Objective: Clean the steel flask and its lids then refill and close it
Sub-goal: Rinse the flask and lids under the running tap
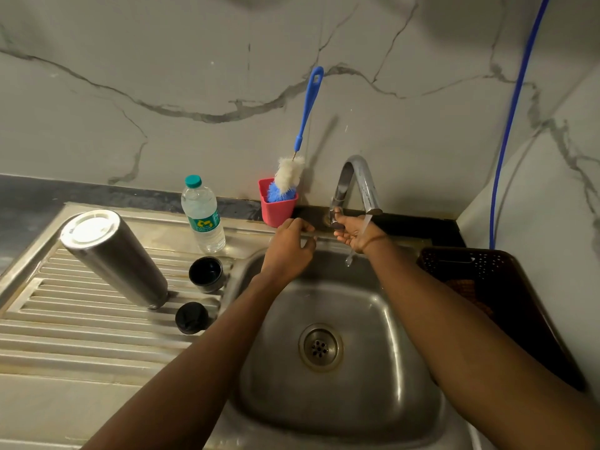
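Note:
The steel flask (113,258) stands upside down and tilted on the ribbed drainboard (65,323), left of the sink. Two black lids sit beside it: a cup-shaped lid (206,274) with its opening up and a smaller stopper lid (191,317) nearer me. My right hand (354,233) grips the tap handle (335,219) at the back of the sink. A thin stream of water (350,256) runs from the tap spout (358,180) past my right wrist. My left hand (287,251) hovers over the sink's back edge with loosely curled fingers and holds nothing.
The steel sink basin (367,319) has a drain at its middle. A plastic water bottle (203,216) and a red cup (276,207) holding a blue bottle brush (308,105) stand at the back. A dark basket (487,277) sits right of the sink, below a blue hose (513,125).

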